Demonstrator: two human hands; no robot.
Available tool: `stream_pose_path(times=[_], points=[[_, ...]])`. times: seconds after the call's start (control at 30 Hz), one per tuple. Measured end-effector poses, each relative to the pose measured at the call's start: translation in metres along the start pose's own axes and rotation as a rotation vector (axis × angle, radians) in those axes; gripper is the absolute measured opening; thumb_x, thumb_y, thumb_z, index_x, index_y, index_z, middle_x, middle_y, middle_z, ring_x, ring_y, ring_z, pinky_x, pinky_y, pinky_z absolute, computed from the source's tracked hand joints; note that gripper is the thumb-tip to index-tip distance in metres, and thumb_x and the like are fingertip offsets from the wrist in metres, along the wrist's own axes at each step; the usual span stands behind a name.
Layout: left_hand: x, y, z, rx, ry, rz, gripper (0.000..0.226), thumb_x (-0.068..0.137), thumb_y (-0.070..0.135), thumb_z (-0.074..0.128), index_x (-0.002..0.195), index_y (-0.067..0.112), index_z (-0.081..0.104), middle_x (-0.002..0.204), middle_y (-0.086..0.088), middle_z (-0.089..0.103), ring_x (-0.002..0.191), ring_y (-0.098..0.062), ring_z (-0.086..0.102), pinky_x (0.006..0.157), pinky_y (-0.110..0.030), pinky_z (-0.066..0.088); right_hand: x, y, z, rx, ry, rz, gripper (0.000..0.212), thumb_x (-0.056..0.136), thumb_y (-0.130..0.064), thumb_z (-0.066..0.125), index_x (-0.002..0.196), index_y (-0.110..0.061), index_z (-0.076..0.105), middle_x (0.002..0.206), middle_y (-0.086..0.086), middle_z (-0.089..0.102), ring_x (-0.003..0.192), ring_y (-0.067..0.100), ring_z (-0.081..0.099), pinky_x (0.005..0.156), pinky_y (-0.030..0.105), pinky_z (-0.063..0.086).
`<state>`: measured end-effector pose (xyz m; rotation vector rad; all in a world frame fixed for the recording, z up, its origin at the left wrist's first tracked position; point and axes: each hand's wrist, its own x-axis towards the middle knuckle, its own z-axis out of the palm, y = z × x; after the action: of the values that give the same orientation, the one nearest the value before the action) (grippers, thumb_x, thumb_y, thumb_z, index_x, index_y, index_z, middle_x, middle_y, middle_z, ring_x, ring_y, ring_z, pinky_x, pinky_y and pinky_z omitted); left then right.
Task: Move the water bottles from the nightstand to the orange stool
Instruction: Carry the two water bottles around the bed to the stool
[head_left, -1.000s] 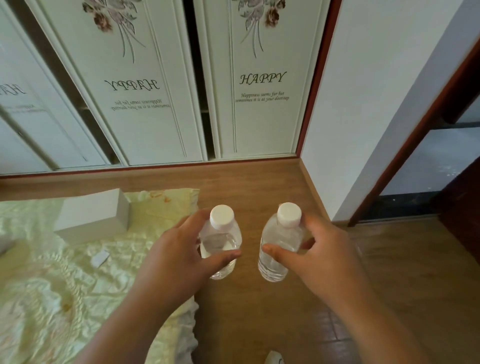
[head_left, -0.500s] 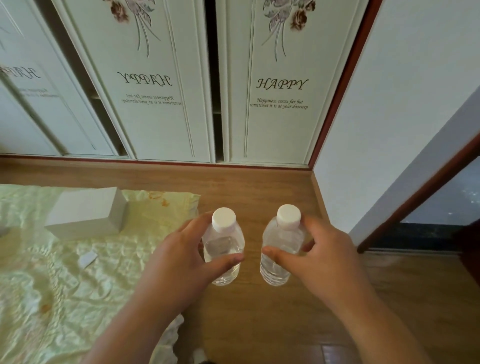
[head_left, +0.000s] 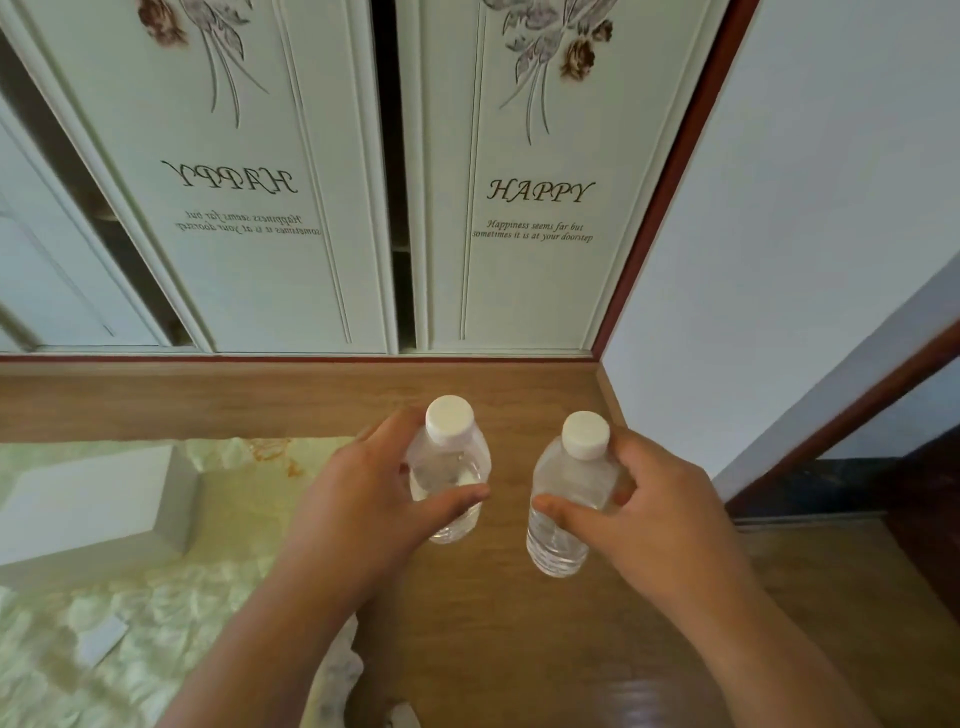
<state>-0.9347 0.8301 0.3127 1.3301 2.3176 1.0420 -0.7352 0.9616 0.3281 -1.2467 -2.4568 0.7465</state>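
- Our left hand (head_left: 358, 499) grips one water bottle (head_left: 449, 467), our right hand (head_left: 660, 514) the other bottle (head_left: 569, 499), both lifted above the floor (head_left: 519, 649).
- We see no orange stool yet; the whole setting-down remains.

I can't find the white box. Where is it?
In the head view, the white box sits at the left on the pale green cloth, left of the left hand.

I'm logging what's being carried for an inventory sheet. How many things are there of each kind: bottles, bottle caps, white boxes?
Water bottles: 2, one in the left hand at, one in the right hand at
White caps: 2
White boxes: 1
Total: 5
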Motion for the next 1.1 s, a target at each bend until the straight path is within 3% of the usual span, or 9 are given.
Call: stream_pose_path(times=[0.1, 0.3, 0.63, 0.77, 0.9, 1.03, 1.1], points=[[0.032, -0.019, -0.014, 0.018, -0.017, 0.016, 0.071, 0.064, 0.071, 0.074, 0.125, 0.047, 0.048, 0.114, 0.026, 0.061, 0.098, -0.002, 0.060, 0.080, -0.033, 0.056, 0.029, -0.017, 0.017, 0.008, 0.028, 0.020, 0.069, 0.061, -0.077, 0.070, 0.118, -0.045, 0.051, 0.109, -0.028, 0.056, 0.095, 0.002, 0.058, 0.077, 0.017, 0.046], [0.080, -0.059, -0.035, 0.022, -0.051, 0.009, 0.077, 0.062, 0.073, 0.074, 0.129, 0.046, 0.048, 0.118, 0.024, 0.062, 0.100, -0.005, 0.062, 0.085, -0.037, 0.057, 0.073, -0.040, 0.047, 0.036, 0.049, 0.041, 0.065, 0.063, -0.074, 0.074, 0.117, -0.045, 0.052, 0.106, -0.028, 0.060, 0.094, -0.001, 0.059, 0.078, 0.022, 0.054], [0.141, -0.094, -0.045, 0.063, -0.028, -0.048, 0.073, 0.061, 0.075, 0.072, 0.126, 0.052, 0.044, 0.109, 0.031, 0.056, 0.093, 0.001, 0.059, 0.075, -0.022, 0.047, 0.156, -0.056, 0.074, 0.033, -0.037, 0.042, 0.064, 0.061, -0.078, 0.069, 0.113, -0.050, 0.045, 0.105, -0.026, 0.060, 0.091, 0.003, 0.062, 0.080, 0.030, 0.059], [0.172, -0.095, -0.043, 0.085, -0.012, -0.091, 0.076, 0.062, 0.073, 0.073, 0.129, 0.051, 0.044, 0.114, 0.030, 0.057, 0.096, -0.001, 0.060, 0.079, -0.022, 0.047, 0.201, -0.054, 0.075, 0.056, -0.074, 0.020, 0.074, 0.060, -0.078, 0.067, 0.124, -0.046, 0.050, 0.114, -0.025, 0.058, 0.100, 0.007, 0.062, 0.088, 0.035, 0.058], [0.211, -0.087, -0.038, 0.120, 0.027, -0.135, 0.078, 0.063, 0.071, 0.074, 0.131, 0.049, 0.044, 0.115, 0.030, 0.057, 0.096, -0.001, 0.060, 0.079, -0.022, 0.047, 0.253, -0.048, 0.067, 0.064, -0.130, -0.038, 0.069, 0.066, -0.071, 0.072, 0.126, -0.046, 0.048, 0.111, -0.028, 0.052, 0.100, 0.005, 0.060, 0.087, 0.029, 0.055], [0.254, -0.073, -0.030, 0.145, 0.065, -0.154, 0.077, 0.062, 0.074, 0.072, 0.129, 0.051, 0.043, 0.115, 0.029, 0.059, 0.096, 0.001, 0.060, 0.081, -0.027, 0.053, 0.306, -0.040, 0.054, 0.109, -0.148, -0.084, 0.058, 0.067, -0.068, 0.075, 0.112, -0.052, 0.041, 0.098, -0.035, 0.049, 0.090, -0.003, 0.058, 0.076, 0.018, 0.049], [0.274, -0.067, -0.025, 0.128, 0.088, -0.167, 0.076, 0.063, 0.074, 0.073, 0.129, 0.051, 0.043, 0.116, 0.028, 0.060, 0.097, 0.001, 0.061, 0.082, -0.032, 0.056, 0.331, -0.034, 0.046, 0.115, -0.144, -0.116, 0.059, 0.066, -0.070, 0.075, 0.113, -0.052, 0.045, 0.098, -0.036, 0.050, 0.088, -0.005, 0.057, 0.073, 0.016, 0.046]])
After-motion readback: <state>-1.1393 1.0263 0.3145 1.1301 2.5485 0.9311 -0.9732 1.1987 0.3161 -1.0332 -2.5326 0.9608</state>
